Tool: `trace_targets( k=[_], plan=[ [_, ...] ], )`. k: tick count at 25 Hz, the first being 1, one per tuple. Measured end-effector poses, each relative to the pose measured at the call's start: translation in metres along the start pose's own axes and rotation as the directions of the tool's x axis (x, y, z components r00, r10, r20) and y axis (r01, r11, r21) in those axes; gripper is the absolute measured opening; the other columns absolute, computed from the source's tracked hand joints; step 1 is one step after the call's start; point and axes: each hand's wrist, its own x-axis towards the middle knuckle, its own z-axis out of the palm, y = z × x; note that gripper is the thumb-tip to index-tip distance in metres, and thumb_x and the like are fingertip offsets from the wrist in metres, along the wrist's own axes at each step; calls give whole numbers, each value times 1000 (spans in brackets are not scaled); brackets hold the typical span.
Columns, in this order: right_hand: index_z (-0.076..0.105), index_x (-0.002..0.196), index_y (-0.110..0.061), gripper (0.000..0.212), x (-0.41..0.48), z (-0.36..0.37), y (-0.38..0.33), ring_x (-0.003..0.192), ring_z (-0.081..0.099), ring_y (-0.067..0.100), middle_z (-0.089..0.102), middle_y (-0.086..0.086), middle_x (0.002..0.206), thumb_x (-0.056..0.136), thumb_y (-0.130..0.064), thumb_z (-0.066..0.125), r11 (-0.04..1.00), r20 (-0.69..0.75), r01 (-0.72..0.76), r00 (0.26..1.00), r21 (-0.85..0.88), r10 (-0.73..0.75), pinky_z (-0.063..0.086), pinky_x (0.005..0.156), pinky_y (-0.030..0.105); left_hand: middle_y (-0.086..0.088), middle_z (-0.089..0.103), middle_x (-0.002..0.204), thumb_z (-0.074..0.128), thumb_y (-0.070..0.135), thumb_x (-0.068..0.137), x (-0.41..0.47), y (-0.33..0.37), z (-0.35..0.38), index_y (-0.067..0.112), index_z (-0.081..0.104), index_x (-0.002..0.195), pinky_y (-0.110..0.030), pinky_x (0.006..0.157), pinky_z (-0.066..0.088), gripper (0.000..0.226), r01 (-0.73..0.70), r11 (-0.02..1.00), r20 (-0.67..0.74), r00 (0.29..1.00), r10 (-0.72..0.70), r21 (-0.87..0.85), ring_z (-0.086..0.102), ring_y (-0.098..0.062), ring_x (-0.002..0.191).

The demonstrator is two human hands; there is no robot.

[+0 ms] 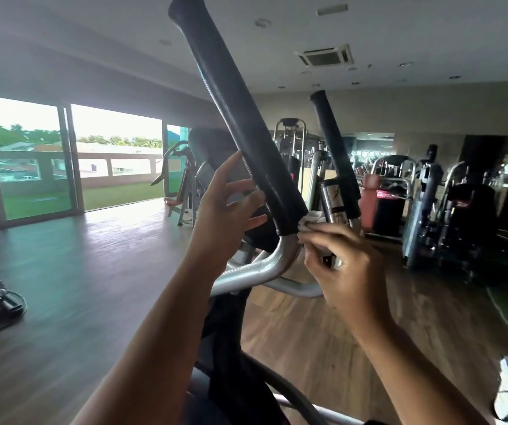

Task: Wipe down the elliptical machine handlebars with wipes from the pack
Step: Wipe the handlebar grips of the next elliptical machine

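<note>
The right grip (pixel 338 265) pinched a white wipe (pixel 313 218) at the bottom of the near handlebar (pixel 240 118) (the black padded one). The left grip (pixel 225 216) was loose and spread, just beside it.

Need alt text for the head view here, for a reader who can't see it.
A person's right hand holds a crumpled white wipe against the bottom end of the near black padded handlebar grip, where the silver metal tube begins. The left hand, fingers open, is at the grip's left side; a second black handlebar and gym machines stand behind.
</note>
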Motion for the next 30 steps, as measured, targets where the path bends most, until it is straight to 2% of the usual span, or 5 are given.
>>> trace_targets(
  k=[9, 15, 22, 26, 30],
  plan=[
    [74, 111, -12, 20, 75, 9, 26, 97, 69, -2, 72, -5, 111, 92, -9, 69, 876, 4, -163, 983, 454, 181, 53, 86, 15, -7, 62, 123, 64, -4, 91, 20, 28, 19, 49, 67, 90, -40, 77, 63, 53, -111, 984, -168, 977, 134, 141, 69, -24, 99],
    [73, 116, -21, 22, 142, 43, 35, 93, 66, -9, 74, -11, 103, 95, -25, 68, 739, 158, -246, 969, 627, 189, 48, 77, 4, -14, 62, 122, 64, 2, 93, 55, 59, 13, 29, 49, 126, -44, 74, 64, 45, -69, 957, -278, 949, 150, 282, 73, -13, 87],
    [77, 104, -19, 18, 243, 83, 18, 87, 70, 1, 76, -10, 94, 89, -21, 68, 535, 110, -147, 989, 832, 100, 59, 85, 33, 8, 76, 99, 63, 12, 97, 80, 107, 15, 35, 43, 143, -46, 81, 63, 55, 25, 846, -305, 938, 165, 533, 75, -19, 95],
    [76, 107, -18, 22, 289, 97, -1, 77, 63, -9, 76, -8, 98, 91, -17, 61, 616, 102, -79, 995, 784, -3, 47, 75, 5, 4, 69, 113, 68, 11, 94, 82, 114, 27, 40, 48, 132, -50, 88, 60, 52, 95, 748, -301, 943, 144, 657, 74, -21, 101],
    [75, 102, -11, 21, 310, 111, -5, 81, 69, 16, 77, 3, 84, 91, -14, 57, 660, 176, -87, 982, 746, -70, 53, 84, 27, 15, 64, 124, 76, 22, 87, 81, 109, 38, 34, 51, 138, -48, 98, 55, 58, 159, 642, -329, 931, 155, 750, 70, -21, 110]
  ],
)
